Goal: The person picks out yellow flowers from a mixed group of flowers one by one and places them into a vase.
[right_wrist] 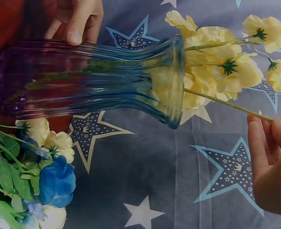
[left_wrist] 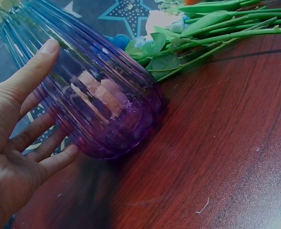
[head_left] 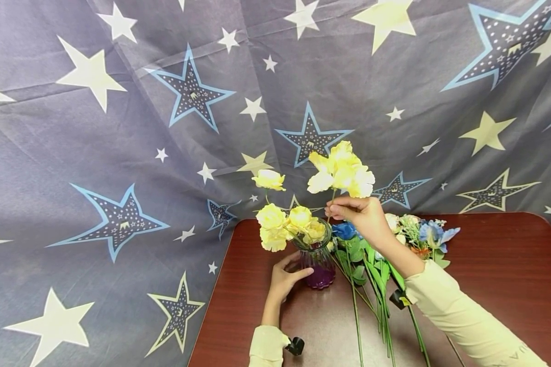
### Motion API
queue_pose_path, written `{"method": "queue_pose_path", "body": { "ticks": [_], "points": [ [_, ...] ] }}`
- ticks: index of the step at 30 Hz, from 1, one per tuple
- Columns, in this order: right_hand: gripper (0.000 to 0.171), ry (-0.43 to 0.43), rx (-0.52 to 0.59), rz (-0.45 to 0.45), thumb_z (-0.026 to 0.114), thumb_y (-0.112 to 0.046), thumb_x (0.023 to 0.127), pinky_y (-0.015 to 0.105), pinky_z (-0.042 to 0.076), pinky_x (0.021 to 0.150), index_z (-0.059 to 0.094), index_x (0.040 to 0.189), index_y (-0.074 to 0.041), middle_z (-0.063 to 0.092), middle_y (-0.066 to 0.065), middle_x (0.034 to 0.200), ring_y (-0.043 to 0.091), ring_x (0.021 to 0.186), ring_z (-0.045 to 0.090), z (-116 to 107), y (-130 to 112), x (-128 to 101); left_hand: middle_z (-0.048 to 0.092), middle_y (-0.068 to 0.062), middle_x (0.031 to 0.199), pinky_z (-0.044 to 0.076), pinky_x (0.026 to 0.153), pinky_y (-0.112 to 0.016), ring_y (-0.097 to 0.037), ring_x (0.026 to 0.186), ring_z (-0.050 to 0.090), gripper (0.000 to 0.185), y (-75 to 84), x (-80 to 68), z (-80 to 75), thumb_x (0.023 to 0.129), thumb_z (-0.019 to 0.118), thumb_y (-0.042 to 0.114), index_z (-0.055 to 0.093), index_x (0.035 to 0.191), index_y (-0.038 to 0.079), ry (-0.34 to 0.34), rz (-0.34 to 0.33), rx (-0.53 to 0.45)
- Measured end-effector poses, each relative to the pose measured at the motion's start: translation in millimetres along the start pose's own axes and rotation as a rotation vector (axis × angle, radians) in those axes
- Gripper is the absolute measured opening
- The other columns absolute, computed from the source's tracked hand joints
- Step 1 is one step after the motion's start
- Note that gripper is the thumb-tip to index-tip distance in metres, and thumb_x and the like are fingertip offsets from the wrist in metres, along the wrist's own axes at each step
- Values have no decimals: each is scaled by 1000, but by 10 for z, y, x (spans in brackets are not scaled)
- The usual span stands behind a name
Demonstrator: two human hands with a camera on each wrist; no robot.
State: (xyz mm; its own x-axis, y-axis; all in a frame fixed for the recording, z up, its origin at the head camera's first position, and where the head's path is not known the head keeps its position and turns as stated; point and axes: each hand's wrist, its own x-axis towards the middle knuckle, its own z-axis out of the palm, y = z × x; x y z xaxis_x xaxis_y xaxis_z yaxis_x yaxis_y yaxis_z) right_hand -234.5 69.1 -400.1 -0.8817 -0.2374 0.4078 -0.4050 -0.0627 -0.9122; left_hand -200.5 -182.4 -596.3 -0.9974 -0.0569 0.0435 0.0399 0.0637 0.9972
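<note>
The yellow flower (head_left: 344,171), its stem (right_wrist: 226,103) in the vase (head_left: 320,276), is pinched near its top by the right hand (head_left: 365,216), apparently for aim, while the left hand (head_left: 284,279) cups the vase, likely steadying it, beside loose flowers (head_left: 433,234) on the surface (head_left: 496,275).

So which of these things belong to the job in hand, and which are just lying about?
In the job:
Glass vase, held by the left hand
Yellow flowers standing in it
Yellow spray, pinched by the right hand

Lying about, perhaps for later:
Blue flower
Green stems on the table
</note>
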Motion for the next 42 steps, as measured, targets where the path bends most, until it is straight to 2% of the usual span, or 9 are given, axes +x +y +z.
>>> {"method": "queue_pose_path", "body": {
  "ticks": [8,11,16,21,26,33,42],
  "points": [
    [20,15,-55,25,69,-5,96,29,63,76,74,108,11,74,29,106,5,83,76,21,68,1,69,-18,129,55,102,-48,-37,122,64,56,6,-2,0,77,89,8,68,130,5,-7,15,-16],
    [21,14,-66,27,69,-4,96,33,63,76,73,108,12,74,29,105,7,82,77,41,93,0,70,-18,129,54,103,-49,-38,123,64,56,0,-2,-2,77,89,7,69,129,6,-7,8,-16],
    [21,7,-135,9,68,-7,97,35,63,76,75,107,11,75,27,101,21,84,78,80,142,-7,69,-19,129,54,103,-50,-38,123,64,56,-18,2,-3,77,88,7,69,129,5,-4,9,-15],
    [22,-5,-157,35,69,-11,97,28,62,80,76,108,7,76,24,103,33,93,77,122,196,-15,69,-19,129,55,102,-48,-37,122,65,56,-27,6,0,77,89,7,69,129,4,-8,10,-14],
    [21,-17,-223,32,70,-13,97,24,61,80,78,106,4,77,20,102,32,92,77,165,218,-35,69,-17,129,55,101,-47,-37,122,65,56,-23,8,-2,77,89,8,69,129,5,-8,6,-15],
    [18,-41,-256,103,70,-7,96,35,63,77,77,106,6,77,22,98,35,88,77,233,268,-50,69,-16,130,55,102,-48,-38,123,64,57,-29,14,-10,76,90,10,69,129,7,-7,-1,-10],
    [21,-86,-298,144,71,-7,95,33,63,80,76,108,7,76,23,106,33,92,77,274,337,-55,68,-15,132,54,103,-48,-40,125,61,58,-40,21,-12,77,90,11,68,130,6,-13,4,-8]
  ]
}}
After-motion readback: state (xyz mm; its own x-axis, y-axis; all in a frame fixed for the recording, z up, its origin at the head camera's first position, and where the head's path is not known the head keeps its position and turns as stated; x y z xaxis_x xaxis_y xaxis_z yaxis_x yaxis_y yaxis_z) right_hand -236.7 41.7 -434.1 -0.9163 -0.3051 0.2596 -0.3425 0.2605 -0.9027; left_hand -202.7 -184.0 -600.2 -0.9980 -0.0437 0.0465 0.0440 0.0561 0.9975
